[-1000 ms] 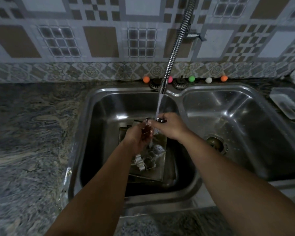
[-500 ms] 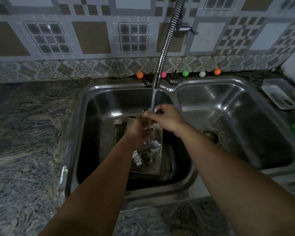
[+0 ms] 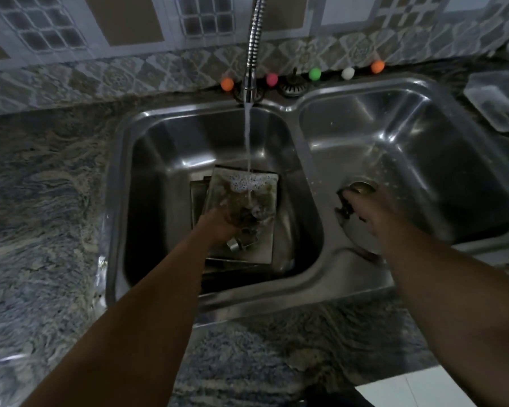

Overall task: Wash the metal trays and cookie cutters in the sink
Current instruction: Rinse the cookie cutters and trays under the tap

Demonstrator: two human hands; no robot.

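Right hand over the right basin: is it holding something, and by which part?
The right hand pinches a small dark cookie cutter by one edge with its fingers; blur hides the exact spot.

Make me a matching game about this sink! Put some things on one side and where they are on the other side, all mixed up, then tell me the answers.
Things:
1. metal tray
2. right hand
3. clear container
4. green ball

Places:
A. on the counter, right of the sink
B. left basin, under the running water
C. ledge behind the sink
D. over the right basin

Pairs: 1-B, 2-D, 3-A, 4-C
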